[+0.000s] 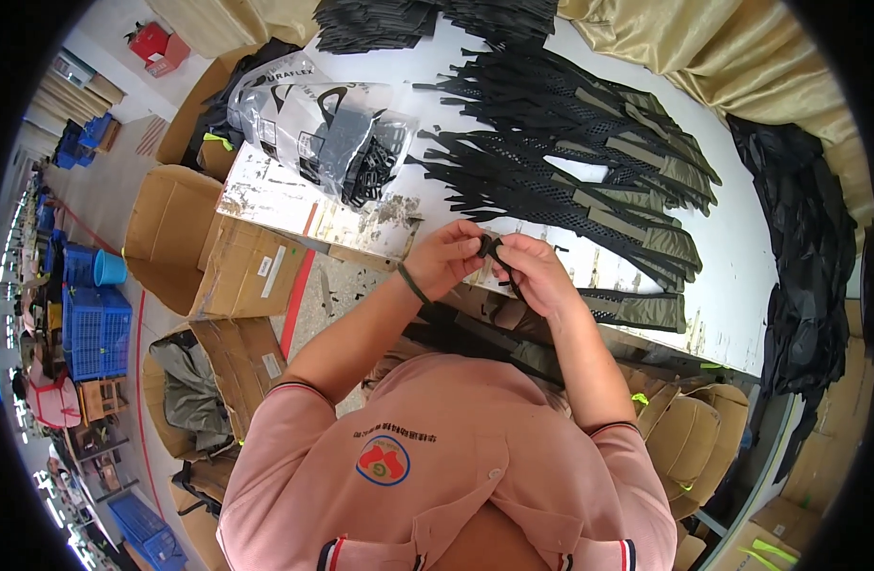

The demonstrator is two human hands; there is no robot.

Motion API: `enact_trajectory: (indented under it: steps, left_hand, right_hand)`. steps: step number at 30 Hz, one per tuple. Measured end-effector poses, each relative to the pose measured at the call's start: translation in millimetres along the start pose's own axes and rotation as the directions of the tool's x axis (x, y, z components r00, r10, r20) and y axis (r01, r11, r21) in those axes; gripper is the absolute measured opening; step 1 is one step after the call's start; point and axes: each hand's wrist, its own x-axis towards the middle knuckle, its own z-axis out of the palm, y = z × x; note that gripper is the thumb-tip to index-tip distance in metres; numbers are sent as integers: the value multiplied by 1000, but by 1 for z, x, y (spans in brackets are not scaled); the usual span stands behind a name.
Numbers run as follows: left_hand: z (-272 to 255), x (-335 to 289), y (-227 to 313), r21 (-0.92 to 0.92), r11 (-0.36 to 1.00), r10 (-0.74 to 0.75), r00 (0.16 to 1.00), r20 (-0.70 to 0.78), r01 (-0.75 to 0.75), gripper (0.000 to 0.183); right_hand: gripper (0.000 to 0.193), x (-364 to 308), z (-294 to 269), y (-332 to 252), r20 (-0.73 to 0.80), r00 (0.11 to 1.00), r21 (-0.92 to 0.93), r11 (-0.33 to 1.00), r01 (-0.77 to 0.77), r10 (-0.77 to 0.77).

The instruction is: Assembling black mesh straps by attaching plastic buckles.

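Note:
At the near edge of the white table, my left hand (444,259) pinches a small black plastic buckle (484,246) between thumb and fingertips. Close beside it, my right hand (540,273) is closed on a narrow black webbing strap (510,277) at the buckle. The fingertips cover much of both pieces, so I cannot tell whether the strap is threaded through. Below the hands, a black and olive padded strap (532,354) hangs between my body and the table. More padded straps (613,195) with mesh and olive panels lie fanned in piles beyond my right hand.
A clear plastic bag (346,143) of black buckles lies at the table's left. Black strips (375,26) are stacked at the far edge. Open cardboard boxes (185,243) stand to the left, another box (689,428) at the right. Black fabric (798,257) hangs past the table's right end.

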Motion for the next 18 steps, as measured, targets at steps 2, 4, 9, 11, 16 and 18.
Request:
enact_trajectory:
  steps: [2,4,9,11,16,18]
  left_hand:
    - [0,-1,2,-62,993,-99,995,4,99,14]
    - [-1,-1,2,-78,979,-183,982,50,187,16]
    - [-7,0,0,-42,981,-187,981,43,189,17]
    - [-6,1,1,3,984,-177,984,38,177,17]
    - [-5,1,5,112,982,-159,985,66,151,18]
    - [-4,1,5,107,982,-163,985,62,156,18]
  right_hand:
    - [15,-1,2,-3,23,1000,-51,999,8,-6]
    - [15,-2,1,-6,46,999,-102,995,17,-12]
    - [11,-5,-1,-12,-4,999,-435,899,-40,43]
    - [11,-7,0,-16,-15,999,-520,853,-47,46]
    - [11,-13,9,-20,14,991,-736,669,101,-135]
    - [11,-13,10,-19,16,985,-727,674,130,-172]
